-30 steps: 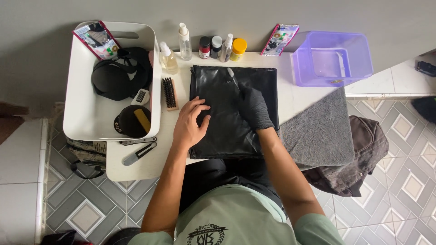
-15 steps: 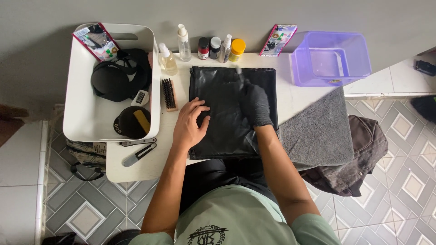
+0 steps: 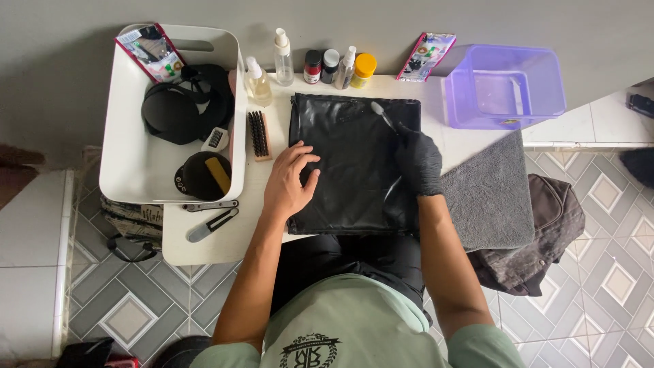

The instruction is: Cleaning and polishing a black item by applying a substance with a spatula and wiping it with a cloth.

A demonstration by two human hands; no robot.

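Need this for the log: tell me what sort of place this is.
Probably a small home workbench for cleaning or restoring leather goods. A black bag lies flat on a white table, a row of small bottles and a brush stand by it, and the floor is tiled.

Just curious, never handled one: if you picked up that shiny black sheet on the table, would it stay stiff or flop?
The black sheet would probably flop: it lies flat with creases. Its glossy surface hints it may be slippery. The left hand presses on it, perhaps to stop sliding.

Red-edged flat packet (image 3: 151, 50) in white bin's (image 3: 129, 184) back corner, pink-edged sachet (image 3: 427, 54) (leaning on wall) beside purple tub (image 3: 463, 109)
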